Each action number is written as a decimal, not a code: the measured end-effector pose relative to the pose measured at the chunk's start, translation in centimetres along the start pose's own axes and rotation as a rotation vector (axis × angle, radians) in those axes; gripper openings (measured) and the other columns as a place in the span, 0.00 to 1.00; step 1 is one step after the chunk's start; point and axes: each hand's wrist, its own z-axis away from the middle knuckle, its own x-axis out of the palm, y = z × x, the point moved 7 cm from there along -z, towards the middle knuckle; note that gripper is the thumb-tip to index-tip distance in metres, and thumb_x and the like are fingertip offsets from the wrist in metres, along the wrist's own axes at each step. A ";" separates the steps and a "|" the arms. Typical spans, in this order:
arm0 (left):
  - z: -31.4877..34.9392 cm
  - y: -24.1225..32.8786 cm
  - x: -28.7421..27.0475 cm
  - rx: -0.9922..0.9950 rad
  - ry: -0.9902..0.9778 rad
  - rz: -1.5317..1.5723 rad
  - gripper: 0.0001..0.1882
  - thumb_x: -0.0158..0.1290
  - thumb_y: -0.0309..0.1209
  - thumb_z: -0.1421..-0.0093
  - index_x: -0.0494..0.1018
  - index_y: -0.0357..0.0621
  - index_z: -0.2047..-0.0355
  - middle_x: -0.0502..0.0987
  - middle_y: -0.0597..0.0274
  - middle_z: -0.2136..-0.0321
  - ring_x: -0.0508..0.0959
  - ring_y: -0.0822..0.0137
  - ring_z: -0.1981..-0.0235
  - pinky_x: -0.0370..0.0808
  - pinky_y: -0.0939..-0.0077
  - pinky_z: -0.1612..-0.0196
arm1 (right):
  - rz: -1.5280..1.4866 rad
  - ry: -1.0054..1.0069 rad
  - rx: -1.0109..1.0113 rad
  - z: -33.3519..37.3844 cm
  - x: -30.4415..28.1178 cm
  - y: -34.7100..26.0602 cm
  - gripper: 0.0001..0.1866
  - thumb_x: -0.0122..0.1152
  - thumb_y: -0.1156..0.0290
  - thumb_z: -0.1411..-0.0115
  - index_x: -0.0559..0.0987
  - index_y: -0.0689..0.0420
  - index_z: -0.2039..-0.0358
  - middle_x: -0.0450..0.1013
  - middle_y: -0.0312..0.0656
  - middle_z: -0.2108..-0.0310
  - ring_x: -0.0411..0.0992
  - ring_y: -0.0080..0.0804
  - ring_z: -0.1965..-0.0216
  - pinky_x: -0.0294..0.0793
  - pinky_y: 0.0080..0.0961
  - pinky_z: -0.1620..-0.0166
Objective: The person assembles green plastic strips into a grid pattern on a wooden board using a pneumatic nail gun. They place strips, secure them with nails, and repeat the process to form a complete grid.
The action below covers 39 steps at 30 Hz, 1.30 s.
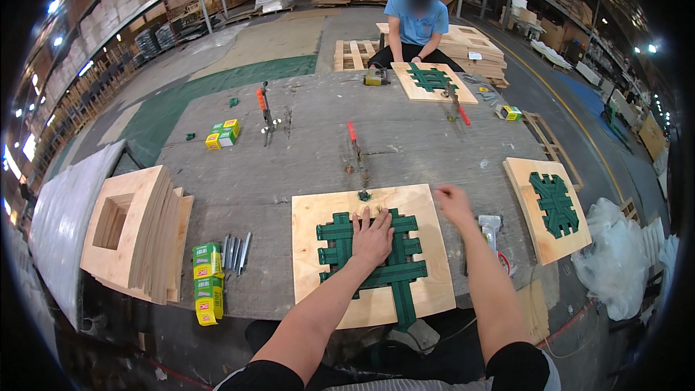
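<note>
- Plywood panel (308, 210) on the near side of the grey table (239, 156), directly before me; green webbing (405, 271) laid over it as a lattice, one strap reaching the near edge.
- My left hand (373, 237): palm down, fingers spread, resting on the webbing.
- My right hand (454, 206): fingers curled, just beside the panel's far right corner; cannot tell whether they pinch anything.
- Right: grey tool (490, 229); farther right, webbed board (526, 192).
- Left: yellow-and-green boxes (208, 282), metal strips (235, 255), stacked plywood frames (137, 210).
- Far: red-handled clamp (353, 137); beyond, blue-shirted co-worker (421, 25) at another webbed panel (411, 88).
</note>
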 end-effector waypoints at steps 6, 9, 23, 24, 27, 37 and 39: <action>0.3 -0.2 0.2 -0.018 -0.019 0.008 0.24 0.46 0.43 0.28 0.70 0.52 0.35 0.66 0.67 0.31 0.59 0.42 0.28 0.47 0.34 0.27 | 0.617 0.215 0.295 9.3 -14.3 7.8 0.22 0.71 0.54 0.43 0.86 0.63 0.62 0.83 0.54 0.65 0.82 0.49 0.61 0.79 0.40 0.56; 0.5 -0.8 -0.1 -0.027 -0.024 -0.017 0.25 0.46 0.43 0.28 0.70 0.53 0.35 0.66 0.68 0.31 0.59 0.42 0.28 0.47 0.35 0.27 | 0.644 0.062 0.452 11.0 -13.5 9.4 0.27 0.74 0.48 0.48 0.86 0.63 0.63 0.83 0.56 0.63 0.82 0.52 0.59 0.79 0.42 0.55; 0.7 -1.4 -0.4 -0.068 -0.029 0.005 0.26 0.44 0.44 0.28 0.67 0.55 0.32 0.65 0.70 0.30 0.59 0.44 0.28 0.46 0.32 0.27 | -0.305 0.208 0.360 10.3 -11.5 5.2 0.23 0.71 0.80 0.54 0.76 0.64 0.56 0.76 0.44 0.72 0.76 0.36 0.76 0.78 0.37 0.73; 0.4 -0.5 -0.2 -0.051 -0.025 0.027 0.26 0.44 0.44 0.28 0.67 0.56 0.32 0.65 0.70 0.30 0.58 0.44 0.28 0.46 0.32 0.27 | -0.360 0.159 0.285 10.1 -12.7 4.2 0.19 0.72 0.76 0.49 0.75 0.61 0.58 0.73 0.41 0.73 0.73 0.31 0.80 0.72 0.33 0.79; 0.8 -1.2 -0.1 -0.070 -0.038 0.008 0.26 0.43 0.44 0.27 0.67 0.56 0.32 0.65 0.70 0.30 0.58 0.45 0.28 0.46 0.32 0.27 | -0.648 0.152 0.369 8.8 -11.3 -0.6 0.21 0.76 0.66 0.45 0.74 0.59 0.57 0.72 0.39 0.73 0.72 0.30 0.80 0.73 0.33 0.79; 0.4 -0.9 0.1 -0.075 -0.029 0.054 0.26 0.44 0.44 0.29 0.68 0.55 0.33 0.64 0.70 0.30 0.56 0.46 0.27 0.45 0.33 0.27 | -0.291 -0.355 0.463 5.9 4.2 -6.0 0.16 0.70 0.65 0.38 0.79 0.59 0.54 0.77 0.39 0.66 0.73 0.28 0.77 0.74 0.30 0.78; 0.4 -1.1 0.1 -0.083 -0.040 0.064 0.26 0.45 0.45 0.29 0.69 0.55 0.33 0.65 0.69 0.31 0.57 0.46 0.27 0.45 0.33 0.27 | -0.259 -0.371 0.497 5.9 6.1 -5.9 0.16 0.70 0.65 0.38 0.79 0.59 0.53 0.77 0.40 0.66 0.74 0.29 0.77 0.74 0.30 0.78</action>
